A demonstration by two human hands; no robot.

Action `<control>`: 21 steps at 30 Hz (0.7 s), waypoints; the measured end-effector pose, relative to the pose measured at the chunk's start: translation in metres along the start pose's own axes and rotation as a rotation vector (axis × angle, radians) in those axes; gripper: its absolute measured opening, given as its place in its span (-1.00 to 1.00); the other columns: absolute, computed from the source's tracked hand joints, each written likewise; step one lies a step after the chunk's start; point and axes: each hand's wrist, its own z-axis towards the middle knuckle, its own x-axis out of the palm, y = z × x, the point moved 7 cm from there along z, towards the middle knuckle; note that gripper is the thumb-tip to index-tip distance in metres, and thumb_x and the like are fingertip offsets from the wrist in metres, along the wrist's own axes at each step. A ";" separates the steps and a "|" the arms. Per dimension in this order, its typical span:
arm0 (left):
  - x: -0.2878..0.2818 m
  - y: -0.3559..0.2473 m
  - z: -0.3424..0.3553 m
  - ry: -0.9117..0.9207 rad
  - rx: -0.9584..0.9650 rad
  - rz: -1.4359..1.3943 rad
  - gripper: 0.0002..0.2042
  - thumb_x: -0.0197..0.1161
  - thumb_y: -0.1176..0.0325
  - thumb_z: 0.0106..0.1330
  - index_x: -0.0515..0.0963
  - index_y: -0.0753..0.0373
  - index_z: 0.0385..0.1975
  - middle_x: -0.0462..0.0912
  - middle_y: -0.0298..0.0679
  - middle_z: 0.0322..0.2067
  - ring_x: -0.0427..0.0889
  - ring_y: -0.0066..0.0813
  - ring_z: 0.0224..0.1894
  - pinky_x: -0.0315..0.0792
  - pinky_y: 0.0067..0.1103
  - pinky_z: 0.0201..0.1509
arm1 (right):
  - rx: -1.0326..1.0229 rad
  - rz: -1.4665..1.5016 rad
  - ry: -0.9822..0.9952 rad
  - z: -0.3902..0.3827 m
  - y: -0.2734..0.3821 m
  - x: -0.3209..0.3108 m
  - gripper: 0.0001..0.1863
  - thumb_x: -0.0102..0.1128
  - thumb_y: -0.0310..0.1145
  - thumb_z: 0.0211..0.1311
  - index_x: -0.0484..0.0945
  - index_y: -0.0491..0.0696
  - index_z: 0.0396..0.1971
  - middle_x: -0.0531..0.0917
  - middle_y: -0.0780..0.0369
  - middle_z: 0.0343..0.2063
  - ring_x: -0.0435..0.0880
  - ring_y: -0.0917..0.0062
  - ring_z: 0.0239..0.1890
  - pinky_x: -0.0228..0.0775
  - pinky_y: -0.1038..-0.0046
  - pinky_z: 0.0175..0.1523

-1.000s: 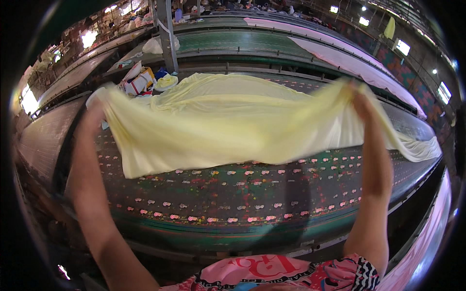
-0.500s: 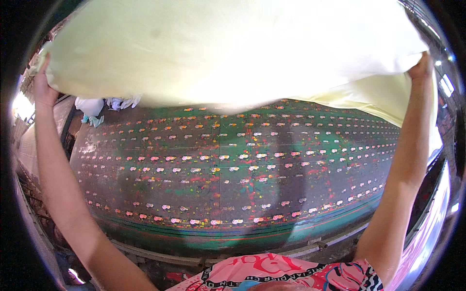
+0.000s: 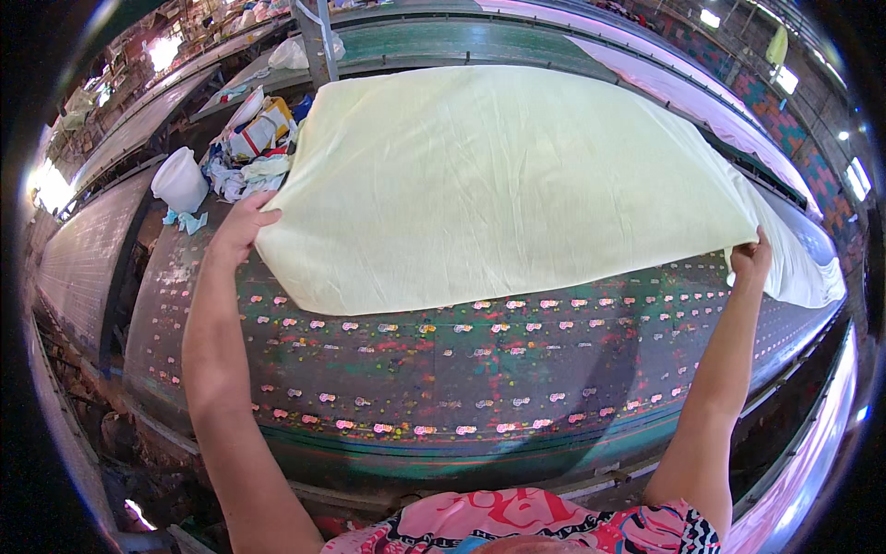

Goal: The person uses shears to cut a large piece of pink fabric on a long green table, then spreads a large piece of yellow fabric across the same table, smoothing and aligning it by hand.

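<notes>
We hold a pale yellow cloth (image 3: 508, 185) spread over a print-speckled table (image 3: 461, 379), our left hand (image 3: 242, 226) clamped on its left edge, our right hand (image 3: 752, 257) on its right, a white bucket (image 3: 179, 181) beyond at left.

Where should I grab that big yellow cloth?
The cloth is probably best pinched between thumb and fingers at two widely spaced spots along its near edge, coming from the person's side. It's wide, thin and floppy: that edge droops even between the left hand and right hand.
</notes>
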 end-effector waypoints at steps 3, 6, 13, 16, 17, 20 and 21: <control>-0.017 0.041 0.012 -0.198 -0.031 0.145 -0.38 0.41 0.53 0.35 0.42 0.45 0.43 0.67 -0.03 0.24 0.72 -0.33 0.12 0.57 -0.44 0.22 | 0.017 -0.086 -0.039 -0.002 -0.025 -0.030 -0.83 0.15 -0.36 0.60 0.53 -0.15 -0.23 0.70 0.26 -0.50 0.62 0.60 -0.66 0.63 0.60 -0.47; -0.023 0.067 0.007 -0.332 -0.078 0.322 -0.40 0.47 0.48 0.32 0.50 0.44 0.37 0.71 0.02 0.20 0.75 -0.29 0.10 0.56 -0.44 0.21 | 0.033 -0.135 -0.098 -0.008 -0.049 -0.054 -0.83 0.07 -0.37 0.63 0.53 -0.15 -0.18 0.68 0.27 -0.50 0.60 0.61 -0.64 0.57 0.58 -0.50; -0.028 0.115 -0.004 -0.459 0.019 0.510 -0.55 0.43 0.44 0.36 0.61 0.49 0.22 0.77 0.01 0.09 0.78 -0.29 0.06 0.59 -0.43 0.16 | -0.017 -0.341 -0.193 0.016 -0.067 -0.156 -0.85 0.27 -0.40 0.52 0.57 -0.10 -0.31 0.64 0.30 -0.51 0.60 0.61 -0.57 0.53 0.56 -0.48; -0.028 0.140 -0.028 -0.426 0.009 0.392 -0.48 0.44 0.48 0.33 0.54 0.50 0.28 0.77 -0.02 0.08 0.77 -0.32 0.03 0.60 -0.45 0.14 | 0.003 -0.450 -0.285 0.002 -0.083 -0.186 -0.84 0.37 -0.39 0.44 0.58 -0.05 -0.36 0.62 0.31 -0.52 0.56 0.60 -0.58 0.47 0.55 -0.49; -0.025 0.153 -0.037 -0.434 -0.029 0.310 -0.44 0.46 0.50 0.30 0.52 0.50 0.30 0.77 -0.02 0.08 0.77 -0.34 0.04 0.60 -0.47 0.14 | 0.013 -0.499 -0.314 -0.005 -0.087 -0.193 -0.84 0.38 -0.40 0.42 0.58 -0.04 -0.37 0.61 0.32 -0.53 0.56 0.60 -0.58 0.44 0.54 -0.50; 0.011 0.157 -0.059 -0.318 -0.155 0.435 -0.26 0.56 0.47 0.17 0.42 0.48 0.39 0.76 -0.03 0.09 0.79 -0.28 0.01 0.62 -0.46 0.13 | 0.001 -0.647 -0.371 -0.031 -0.081 -0.231 -0.85 0.43 -0.39 0.36 0.61 -0.03 -0.39 0.56 0.37 -0.57 0.53 0.61 -0.60 0.37 0.52 -0.50; 0.017 0.160 -0.075 -0.263 -0.207 0.533 -0.19 0.60 0.44 0.12 0.38 0.47 0.42 0.76 -0.02 0.10 0.80 -0.25 0.00 0.63 -0.44 0.13 | -0.019 -0.718 -0.327 -0.033 -0.075 -0.241 -0.85 0.43 -0.37 0.36 0.62 -0.02 -0.38 0.56 0.37 -0.57 0.52 0.62 -0.61 0.36 0.53 -0.51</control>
